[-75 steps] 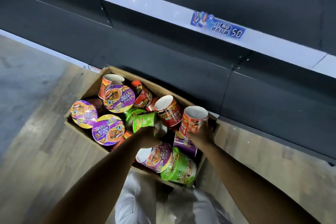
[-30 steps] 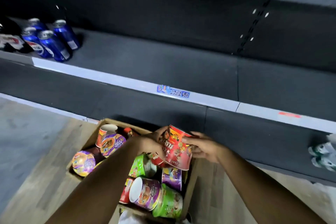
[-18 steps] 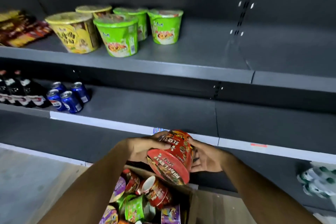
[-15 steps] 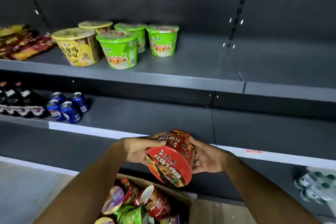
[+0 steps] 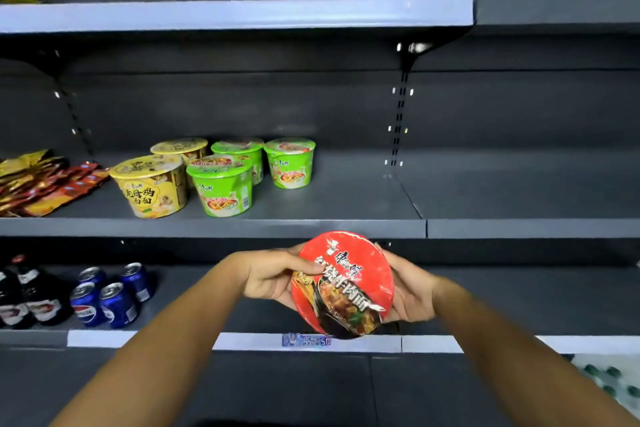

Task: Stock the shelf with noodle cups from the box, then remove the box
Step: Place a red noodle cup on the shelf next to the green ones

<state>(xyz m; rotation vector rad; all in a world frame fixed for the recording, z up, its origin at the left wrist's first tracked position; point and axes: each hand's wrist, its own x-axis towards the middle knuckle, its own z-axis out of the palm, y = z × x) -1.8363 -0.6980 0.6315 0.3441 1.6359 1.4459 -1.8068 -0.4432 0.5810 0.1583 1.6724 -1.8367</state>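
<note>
Head view shows both hands, left hand (image 5: 273, 276) and right hand (image 5: 410, 289), clasping a red noodle cup (image 5: 343, 284) by its sides, lid tilted toward the person, below the shelf (image 5: 346, 227) where green cups (image 5: 221, 184) stand; bare space lies right of them, probably its destination.

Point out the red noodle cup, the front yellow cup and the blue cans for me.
red noodle cup (image 5: 343, 284), head view, middle of its lid.
front yellow cup (image 5: 152, 194), head view, its printed side.
blue cans (image 5: 117, 305), head view, side of the front right can.
</note>
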